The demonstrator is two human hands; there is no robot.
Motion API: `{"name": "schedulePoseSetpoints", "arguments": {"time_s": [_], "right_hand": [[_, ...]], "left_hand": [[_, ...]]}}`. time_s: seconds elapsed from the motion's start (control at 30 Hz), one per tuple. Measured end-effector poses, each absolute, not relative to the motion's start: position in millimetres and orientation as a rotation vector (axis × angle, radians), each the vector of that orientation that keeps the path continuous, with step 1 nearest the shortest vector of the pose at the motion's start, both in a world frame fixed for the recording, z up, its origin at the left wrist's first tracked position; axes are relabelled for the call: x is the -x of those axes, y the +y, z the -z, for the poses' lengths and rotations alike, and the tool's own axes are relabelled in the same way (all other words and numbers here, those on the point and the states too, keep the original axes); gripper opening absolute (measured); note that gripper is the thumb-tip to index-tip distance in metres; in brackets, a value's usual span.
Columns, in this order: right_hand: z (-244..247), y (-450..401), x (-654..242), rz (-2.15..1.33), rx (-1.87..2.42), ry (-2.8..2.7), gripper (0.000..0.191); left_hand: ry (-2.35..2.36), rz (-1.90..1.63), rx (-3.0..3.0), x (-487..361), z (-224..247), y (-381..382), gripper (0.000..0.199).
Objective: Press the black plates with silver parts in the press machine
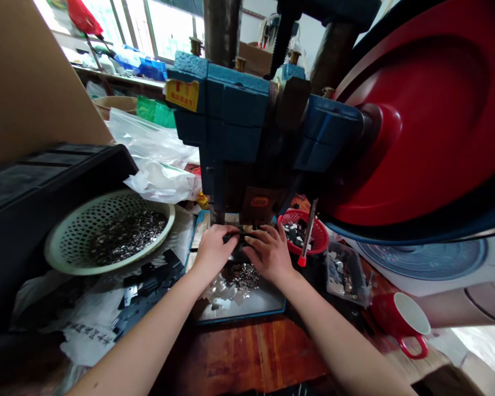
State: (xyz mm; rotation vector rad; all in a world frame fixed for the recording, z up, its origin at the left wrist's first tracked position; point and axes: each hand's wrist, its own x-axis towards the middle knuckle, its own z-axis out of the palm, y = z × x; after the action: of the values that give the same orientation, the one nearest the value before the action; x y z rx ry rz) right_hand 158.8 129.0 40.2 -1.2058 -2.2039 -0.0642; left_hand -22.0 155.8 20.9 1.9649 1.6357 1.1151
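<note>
A blue press (pixel 235 104) with a large red wheel (pixel 433 110) stands in front of me. Below its head, my left hand (pixel 216 245) is closed on the left end of a thin dark strip (pixel 244 234). On the strip's right side, my right hand (pixel 270 253) lies with its fingers spread, their tips at or near the strip; no other thing shows in it. Small shiny metal pieces (pixel 244 276) are heaped on the press's base plate (pixel 247 306), just nearer to me than both hands.
At the left, a pale green basket (pixel 70 262) holds small metal pieces, with flat dark plates (pixel 148 286) beside it. To the right are a red basket (pixel 322 236), a clear plastic box (pixel 361 291), a red-handled rod (pixel 309 234) and a red mug (pixel 385 313).
</note>
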Motion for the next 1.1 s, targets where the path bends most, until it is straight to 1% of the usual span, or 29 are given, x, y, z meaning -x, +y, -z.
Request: {"name": "schedulePoseSetpoints", "arguments": {"time_s": [0.2,0.57,0.67,0.9,1.1], "right_hand": [[-33,130,-160,-0.015,1.233,-2.154,0.026],[-39,128,-156,0.199,1.225,-2.231,0.022],[-40,128,-153,0.184,1.267,-2.207,0.020],[-41,121,-148,0.211,1.287,-2.181,0.021],[-41,123,-149,0.136,1.300,-2.154,0.020]], "left_hand": [[1.632,-1.124,-1.973,23,-21,154,0.019],[1.591,-1.139,-1.983,23,-20,155,0.018],[1.551,-1.138,-1.999,22,-21,158,0.018],[1.536,-1.148,-2.025,19,-23,155,0.019],[1.531,-1.127,-2.052,18,-24,153,0.020]]}}
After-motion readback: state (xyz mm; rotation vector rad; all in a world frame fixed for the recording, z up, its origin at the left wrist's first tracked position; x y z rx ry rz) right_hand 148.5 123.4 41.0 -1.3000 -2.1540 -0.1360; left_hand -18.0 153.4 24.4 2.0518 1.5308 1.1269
